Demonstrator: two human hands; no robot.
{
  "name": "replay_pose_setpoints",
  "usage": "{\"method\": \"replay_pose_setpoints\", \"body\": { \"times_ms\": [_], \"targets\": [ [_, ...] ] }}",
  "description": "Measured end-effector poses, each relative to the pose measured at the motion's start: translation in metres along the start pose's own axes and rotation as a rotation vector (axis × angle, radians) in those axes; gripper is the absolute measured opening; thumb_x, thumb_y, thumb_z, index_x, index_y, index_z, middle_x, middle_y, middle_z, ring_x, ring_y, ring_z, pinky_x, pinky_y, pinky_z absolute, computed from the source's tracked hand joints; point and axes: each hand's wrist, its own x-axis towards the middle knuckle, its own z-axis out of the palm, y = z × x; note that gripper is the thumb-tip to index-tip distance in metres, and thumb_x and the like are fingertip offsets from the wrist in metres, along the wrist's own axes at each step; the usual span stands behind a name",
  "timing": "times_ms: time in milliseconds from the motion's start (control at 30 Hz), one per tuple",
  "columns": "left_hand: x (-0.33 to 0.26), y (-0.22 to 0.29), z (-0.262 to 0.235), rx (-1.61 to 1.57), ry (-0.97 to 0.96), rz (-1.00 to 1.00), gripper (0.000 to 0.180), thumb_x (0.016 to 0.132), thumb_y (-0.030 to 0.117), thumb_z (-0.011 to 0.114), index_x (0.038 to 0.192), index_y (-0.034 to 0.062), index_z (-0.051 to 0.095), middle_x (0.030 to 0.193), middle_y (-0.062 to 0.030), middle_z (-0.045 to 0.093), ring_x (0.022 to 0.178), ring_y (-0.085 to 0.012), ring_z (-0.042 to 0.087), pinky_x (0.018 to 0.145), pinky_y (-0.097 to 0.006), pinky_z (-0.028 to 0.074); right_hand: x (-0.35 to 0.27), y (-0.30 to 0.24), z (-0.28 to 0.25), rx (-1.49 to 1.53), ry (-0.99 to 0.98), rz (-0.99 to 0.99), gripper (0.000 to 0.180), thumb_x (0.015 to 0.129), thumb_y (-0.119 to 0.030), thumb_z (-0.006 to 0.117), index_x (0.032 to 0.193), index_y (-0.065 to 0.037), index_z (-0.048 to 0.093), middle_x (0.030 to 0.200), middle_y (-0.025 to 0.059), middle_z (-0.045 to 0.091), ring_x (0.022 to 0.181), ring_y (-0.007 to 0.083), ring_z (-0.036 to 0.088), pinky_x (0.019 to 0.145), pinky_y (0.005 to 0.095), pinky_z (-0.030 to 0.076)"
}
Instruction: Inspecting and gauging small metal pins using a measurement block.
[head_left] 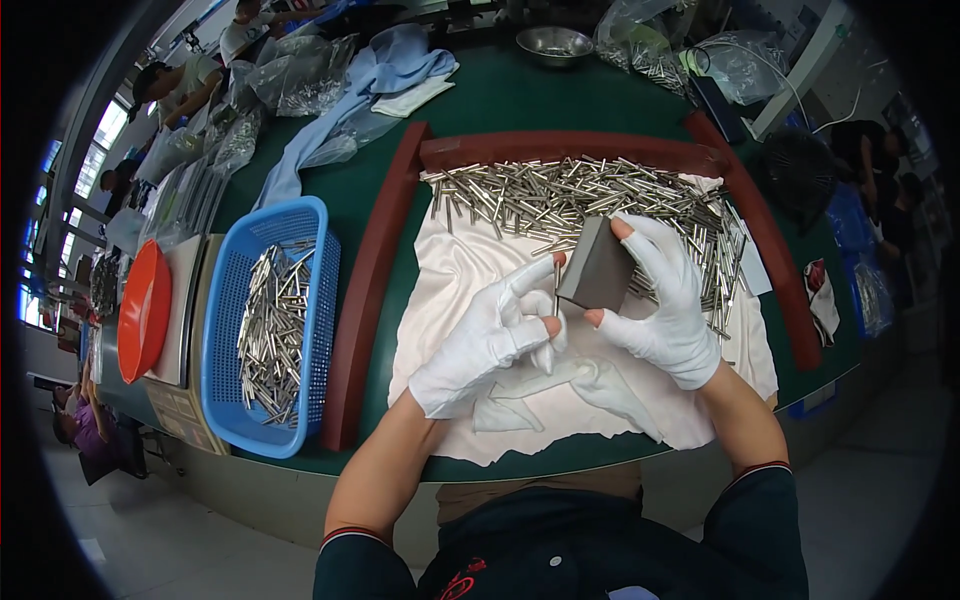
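Note:
My left hand [492, 335], in a white glove with bare fingertips, pinches a thin metal pin [557, 288] upright between thumb and finger. In my right hand [668, 305], gloved the same way, a dark grey block [600, 265] is gripped between thumb and fingers. The block's left edge is right beside the pin; whether they touch I cannot tell. Behind both hands a heap of loose metal pins [560, 195] spreads over a pale satin cloth [440, 290]. A crumpled white cloth [590, 395] lies below the hands, partly hidden by my left glove.
A dark red frame [365, 300] borders the cloth on three sides. Left of it stands a blue basket [322, 260] holding many pins, then a red-orange bowl [145, 310]. A metal bowl [555, 42], plastic bags [300, 75] and a blue cloth [340, 110] lie farther back. Other people sit at left.

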Motion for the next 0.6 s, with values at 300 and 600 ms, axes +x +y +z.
{"method": "replay_pose_setpoints", "body": {
  "times_ms": [300,600],
  "targets": [
    [-0.004,0.006,0.008,-0.167,0.004,-0.052,0.076,0.083,0.011,0.072,0.146,-0.0021,0.032,0.083,-0.0024,0.064,0.067,-0.0088,0.061,0.063,-0.019,0.047,0.003,-0.01,-0.004,0.035,-0.002,-0.022,0.079,0.063,-0.024,0.081,0.133,-0.004,0.05,0.124,0.015,0.054,0.103,0.0313,0.055,0.089,0.0408,0.045],
    [-0.003,0.004,0.003,-0.15,-0.009,-0.021,0.069,0.085,0.01,0.067,0.145,-0.0013,0.034,0.093,-0.0042,0.064,0.068,-0.009,0.06,0.064,-0.021,0.049,0.003,-0.008,-0.003,-0.014,0.044,-0.061,0.083,0.062,-0.026,0.082,0.134,-0.004,0.049,0.125,0.0147,0.053,0.104,0.0312,0.054,0.09,0.0407,0.044]
  ]
}}
